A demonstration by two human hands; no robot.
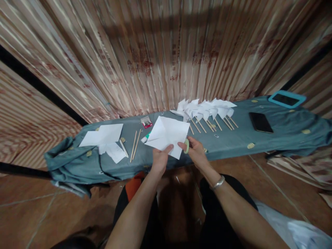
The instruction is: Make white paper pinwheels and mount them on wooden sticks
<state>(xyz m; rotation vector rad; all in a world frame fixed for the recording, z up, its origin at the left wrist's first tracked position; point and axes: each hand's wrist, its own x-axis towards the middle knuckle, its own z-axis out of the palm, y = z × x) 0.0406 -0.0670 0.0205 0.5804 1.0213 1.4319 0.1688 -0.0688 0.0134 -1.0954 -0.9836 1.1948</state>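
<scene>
A creased white paper square (168,136) is held up over the front edge of a low bench covered in teal cloth (233,141). My left hand (160,158) pinches its near edge with the thumb on top. My right hand (195,150) grips the paper's right corner and also has a pale green ring-like thing (186,145) at its fingers, perhaps a tape roll. A silver bracelet sits on my right wrist.
On the cloth lie a row of finished white paper pinwheels on wooden sticks (207,111), loose white sheets (105,138), two bare sticks (135,144), a small pin box (146,122), a black phone (260,122) and a blue-cased tablet (286,99). Striped curtains hang behind.
</scene>
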